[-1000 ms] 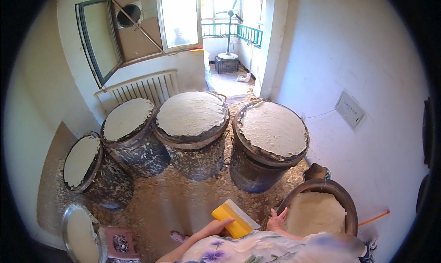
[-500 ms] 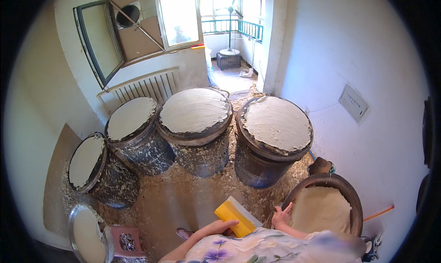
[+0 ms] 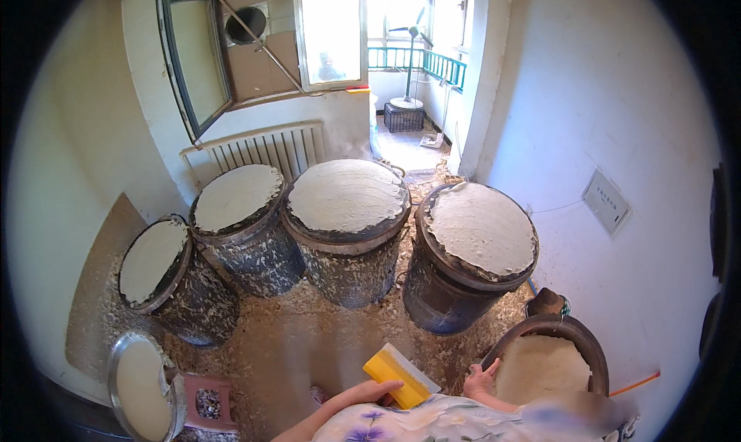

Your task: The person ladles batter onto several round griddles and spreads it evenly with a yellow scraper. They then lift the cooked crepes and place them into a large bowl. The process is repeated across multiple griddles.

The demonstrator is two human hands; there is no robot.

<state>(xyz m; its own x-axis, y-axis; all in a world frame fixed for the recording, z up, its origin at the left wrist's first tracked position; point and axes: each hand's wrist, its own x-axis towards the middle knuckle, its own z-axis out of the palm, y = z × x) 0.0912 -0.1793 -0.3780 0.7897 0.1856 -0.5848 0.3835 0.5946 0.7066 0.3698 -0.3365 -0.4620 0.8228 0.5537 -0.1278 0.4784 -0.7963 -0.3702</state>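
Observation:
My left hand [image 3: 376, 390], low in the middle, is closed around a wide scraper [image 3: 401, 374] with a yellow body and a pale straight edge. Its long edge faces up and to the right, away from my patterned clothing. To the right, my right hand [image 3: 482, 381] lies at the left rim of a large round pan [image 3: 594, 349]. Its fingers look stretched out and hold nothing that I can see. A smooth beige mass [image 3: 540, 369] fills the pan. My clothing hides the pan's near side.
Several dark drum-shaped stoves, including a right one [image 3: 436, 299], stand in an arc, pale batter [image 3: 482, 230] spread on their round tops. At lower left a metal basin [image 3: 116, 380] of batter adjoins a pink stool [image 3: 220, 424]. Scraps litter the floor [image 3: 270, 342]. A fan [image 3: 409, 64] stands beyond the doorway.
The view has shifted, so the stoves sit lower and farther right in it. The scraper stays in my left hand, and my right hand stays by the pan's rim.

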